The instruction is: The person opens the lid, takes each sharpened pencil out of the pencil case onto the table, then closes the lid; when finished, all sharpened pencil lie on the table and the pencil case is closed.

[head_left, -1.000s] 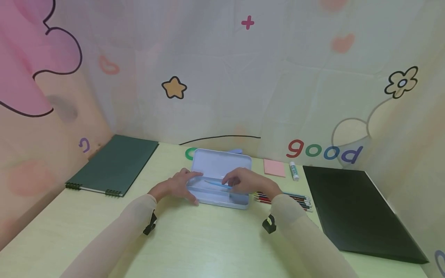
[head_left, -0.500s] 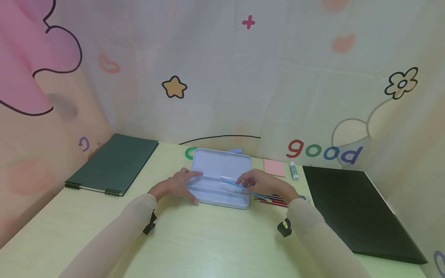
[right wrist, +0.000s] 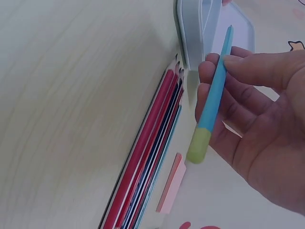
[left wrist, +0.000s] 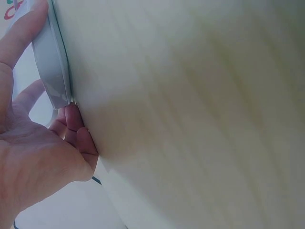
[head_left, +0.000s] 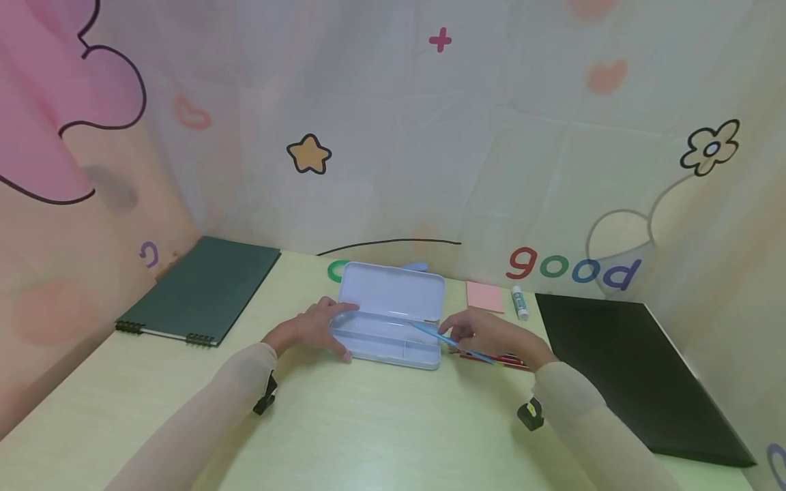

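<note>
An open pale-blue pencil case [head_left: 368, 346] stands on the table with its lid raised at the back. My left hand [head_left: 316, 329] grips its left end, thumb on the front wall [left wrist: 50, 67] and index finger over the rim. My right hand [head_left: 485, 334] is just off the case's right end. Thumb and fingers pinch a slim blue pencil-like stick [right wrist: 217, 93] with a yellow-green end. Its pointed tip slants over the case's right part, and its thick end hangs near the row of pencils [right wrist: 138, 176] on the table. The case's long compartment shows bare.
Behind the case lie a green ring [head_left: 335, 271] and a lilac object [head_left: 416, 266], both partly hidden. Pink sticky notes [head_left: 484, 297] and a glue stick [head_left: 519, 303] are at the back right. A green spiral sketchbook [head_left: 202, 290] lies left, a large black board [head_left: 632, 375] right.
My right hand has moved right, taking the blue stick from over the middle of the case to its right end. The left hand has kept its place on the case.
</note>
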Demonstrator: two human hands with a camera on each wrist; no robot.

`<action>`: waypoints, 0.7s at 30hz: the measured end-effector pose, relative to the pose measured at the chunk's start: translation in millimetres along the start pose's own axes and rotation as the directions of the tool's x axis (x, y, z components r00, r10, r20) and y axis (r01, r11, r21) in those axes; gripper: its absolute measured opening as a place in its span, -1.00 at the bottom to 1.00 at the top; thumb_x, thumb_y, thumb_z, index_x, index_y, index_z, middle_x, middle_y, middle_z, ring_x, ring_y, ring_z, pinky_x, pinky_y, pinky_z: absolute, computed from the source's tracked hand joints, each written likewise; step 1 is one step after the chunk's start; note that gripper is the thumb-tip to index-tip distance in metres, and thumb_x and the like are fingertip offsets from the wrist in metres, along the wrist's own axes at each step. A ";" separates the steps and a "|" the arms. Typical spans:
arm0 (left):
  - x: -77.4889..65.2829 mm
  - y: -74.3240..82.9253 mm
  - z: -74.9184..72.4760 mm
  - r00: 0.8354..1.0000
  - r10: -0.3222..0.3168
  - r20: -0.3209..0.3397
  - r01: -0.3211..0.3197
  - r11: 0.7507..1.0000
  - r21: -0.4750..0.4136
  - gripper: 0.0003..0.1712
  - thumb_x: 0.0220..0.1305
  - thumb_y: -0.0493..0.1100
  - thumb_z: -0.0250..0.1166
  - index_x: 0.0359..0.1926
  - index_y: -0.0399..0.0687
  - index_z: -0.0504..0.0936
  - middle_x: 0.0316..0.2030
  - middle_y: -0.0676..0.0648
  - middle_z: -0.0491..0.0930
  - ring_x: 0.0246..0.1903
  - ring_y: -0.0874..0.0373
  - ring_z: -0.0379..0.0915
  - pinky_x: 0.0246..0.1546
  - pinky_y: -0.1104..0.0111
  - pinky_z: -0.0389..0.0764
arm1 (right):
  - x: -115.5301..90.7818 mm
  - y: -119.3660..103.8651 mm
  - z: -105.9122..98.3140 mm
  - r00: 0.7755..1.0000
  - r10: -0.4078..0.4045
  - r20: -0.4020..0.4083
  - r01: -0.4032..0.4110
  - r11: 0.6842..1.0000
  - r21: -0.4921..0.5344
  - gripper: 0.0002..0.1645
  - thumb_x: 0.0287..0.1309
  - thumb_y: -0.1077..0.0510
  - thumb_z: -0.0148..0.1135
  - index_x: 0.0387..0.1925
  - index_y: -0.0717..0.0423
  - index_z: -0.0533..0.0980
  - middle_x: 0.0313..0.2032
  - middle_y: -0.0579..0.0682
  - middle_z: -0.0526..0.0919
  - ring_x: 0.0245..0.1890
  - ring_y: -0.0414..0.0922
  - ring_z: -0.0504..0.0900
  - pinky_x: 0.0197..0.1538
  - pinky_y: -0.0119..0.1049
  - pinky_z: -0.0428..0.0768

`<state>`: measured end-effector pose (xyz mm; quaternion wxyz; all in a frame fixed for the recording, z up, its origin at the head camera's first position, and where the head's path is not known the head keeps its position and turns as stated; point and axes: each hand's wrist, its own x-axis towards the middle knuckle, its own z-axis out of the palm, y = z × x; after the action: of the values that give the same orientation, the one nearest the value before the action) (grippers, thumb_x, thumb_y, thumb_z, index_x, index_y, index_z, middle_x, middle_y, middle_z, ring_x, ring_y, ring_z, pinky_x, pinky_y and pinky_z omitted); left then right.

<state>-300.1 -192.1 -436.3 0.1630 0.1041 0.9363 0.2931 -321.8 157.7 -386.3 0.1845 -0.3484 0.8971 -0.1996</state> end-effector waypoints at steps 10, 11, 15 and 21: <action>0.1 -0.4 0.2 1.000 -0.003 0.000 0.003 1.000 0.010 0.12 -0.06 0.11 0.61 0.50 0.24 0.23 0.22 -0.19 0.23 0.22 -0.11 0.20 0.27 -0.12 0.41 | -22.9 15.5 -4.5 1.000 -0.016 -0.008 0.016 1.000 0.026 -0.59 0.21 0.39 0.20 0.09 0.12 0.62 -0.19 -0.07 0.68 -0.20 -0.14 0.53 -0.05 -0.30 0.60; 0.3 -0.2 0.2 1.000 -0.005 0.000 0.005 1.000 0.009 0.12 -0.07 0.11 0.61 0.50 0.24 0.23 0.22 -0.19 0.23 0.23 -0.11 0.20 0.27 -0.12 0.41 | -24.7 17.0 -4.7 1.000 -0.015 -0.007 0.015 1.000 0.027 -0.59 0.20 0.39 0.20 0.08 0.12 0.62 -0.20 -0.07 0.68 -0.20 -0.14 0.53 -0.06 -0.32 0.59; 1.3 -0.4 0.5 1.000 -0.010 0.000 0.010 1.000 0.006 0.12 -0.07 0.11 0.61 0.50 0.25 0.23 0.22 -0.18 0.23 0.23 -0.12 0.20 0.27 -0.12 0.41 | -33.3 21.8 -5.9 1.000 0.005 -0.001 -0.005 1.000 0.023 -0.62 0.21 0.36 0.22 0.06 0.08 0.63 -0.14 -0.06 0.69 -0.17 -0.14 0.54 -0.02 -0.32 0.58; 1.0 0.0 0.3 1.000 -0.013 0.004 0.013 1.000 0.002 0.12 -0.07 0.10 0.61 0.50 0.25 0.23 0.22 -0.19 0.23 0.23 -0.12 0.20 0.27 -0.11 0.41 | -46.0 30.8 -5.0 1.000 0.027 0.004 -0.027 0.999 0.023 -0.65 0.22 0.35 0.27 0.03 0.10 0.65 -0.16 -0.04 0.68 -0.18 -0.14 0.52 -0.07 -0.36 0.59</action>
<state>-301.0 -191.6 -436.9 0.1665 0.0988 0.9370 0.2909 -309.4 211.8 -388.2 0.1930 -0.3347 0.8988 -0.2070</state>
